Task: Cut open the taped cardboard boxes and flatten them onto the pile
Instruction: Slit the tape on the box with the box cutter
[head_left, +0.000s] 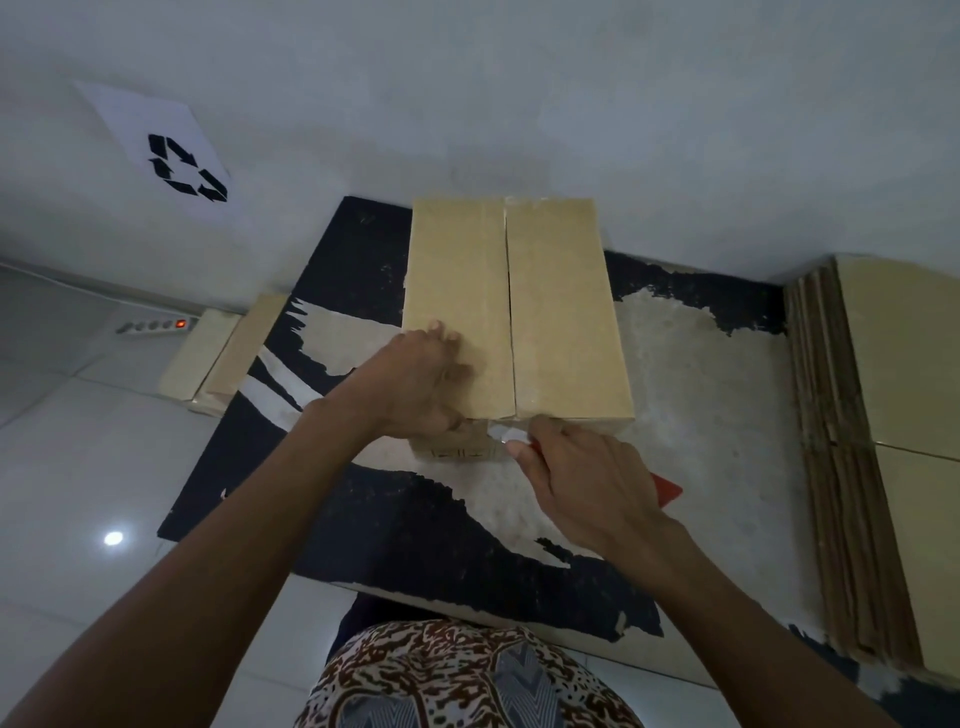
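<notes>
One upright box (514, 306), one red cutter (665, 491), two hands (415, 384) (587, 483).

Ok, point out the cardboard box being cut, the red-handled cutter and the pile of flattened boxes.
cardboard box (561, 312): head view, right top flap.
red-handled cutter (667, 491): head view, red handle end behind the right hand.
pile of flattened boxes (841, 467): head view, stacked edges.
</notes>
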